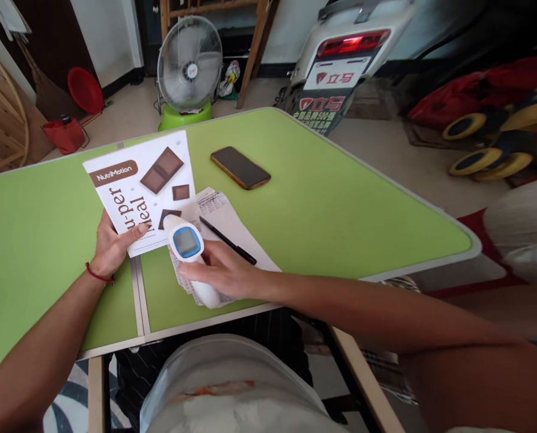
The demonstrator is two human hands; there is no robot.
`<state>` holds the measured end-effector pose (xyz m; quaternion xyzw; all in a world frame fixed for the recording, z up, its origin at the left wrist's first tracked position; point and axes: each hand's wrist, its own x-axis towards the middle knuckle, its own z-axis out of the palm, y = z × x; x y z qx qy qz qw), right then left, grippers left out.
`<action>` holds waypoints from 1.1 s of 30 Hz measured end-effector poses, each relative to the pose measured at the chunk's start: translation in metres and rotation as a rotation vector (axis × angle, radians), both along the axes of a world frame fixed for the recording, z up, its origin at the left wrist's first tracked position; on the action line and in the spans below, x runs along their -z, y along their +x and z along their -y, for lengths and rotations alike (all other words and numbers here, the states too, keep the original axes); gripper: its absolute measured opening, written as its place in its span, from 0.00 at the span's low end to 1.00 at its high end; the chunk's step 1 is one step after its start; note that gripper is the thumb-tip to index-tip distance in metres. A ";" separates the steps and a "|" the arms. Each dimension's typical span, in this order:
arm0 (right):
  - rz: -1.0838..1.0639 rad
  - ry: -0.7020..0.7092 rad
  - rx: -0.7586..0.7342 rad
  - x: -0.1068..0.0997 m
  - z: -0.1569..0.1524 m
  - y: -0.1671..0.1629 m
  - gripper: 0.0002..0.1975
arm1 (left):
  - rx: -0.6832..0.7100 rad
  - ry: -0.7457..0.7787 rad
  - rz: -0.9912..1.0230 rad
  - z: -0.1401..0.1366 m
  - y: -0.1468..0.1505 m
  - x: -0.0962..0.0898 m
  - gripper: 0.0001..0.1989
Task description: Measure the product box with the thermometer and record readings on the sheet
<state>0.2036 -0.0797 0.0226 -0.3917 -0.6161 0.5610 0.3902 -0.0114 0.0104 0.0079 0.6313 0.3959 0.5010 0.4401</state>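
Thermometer (186, 243), left of pen (228, 240), clasped in right hand (227, 270); pack (144, 187), farther left, pinched by left hand (110, 245), may slip if grip loosens.

I count two bare hands (113, 243), one white-and-blue plastic thermometer (187, 243), one flat white packet (144, 191), one slim black pen (227, 240), one dark rectangular phone (240, 168) and (far side) one round caged fan (190, 63).
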 end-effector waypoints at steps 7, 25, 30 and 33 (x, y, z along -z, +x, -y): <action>0.614 0.202 -0.068 -0.034 -0.047 0.064 0.13 | -0.115 0.114 0.040 -0.013 -0.010 -0.003 0.32; 1.030 0.356 0.115 0.014 -0.090 0.126 0.20 | -0.122 0.314 -0.038 -0.027 -0.016 -0.001 0.36; 0.858 0.543 0.359 0.008 -0.070 0.106 0.10 | -0.186 0.432 -0.101 -0.022 -0.014 -0.010 0.40; 0.908 0.443 0.163 0.002 -0.054 0.084 0.07 | -0.299 0.584 -0.277 -0.016 -0.017 -0.013 0.47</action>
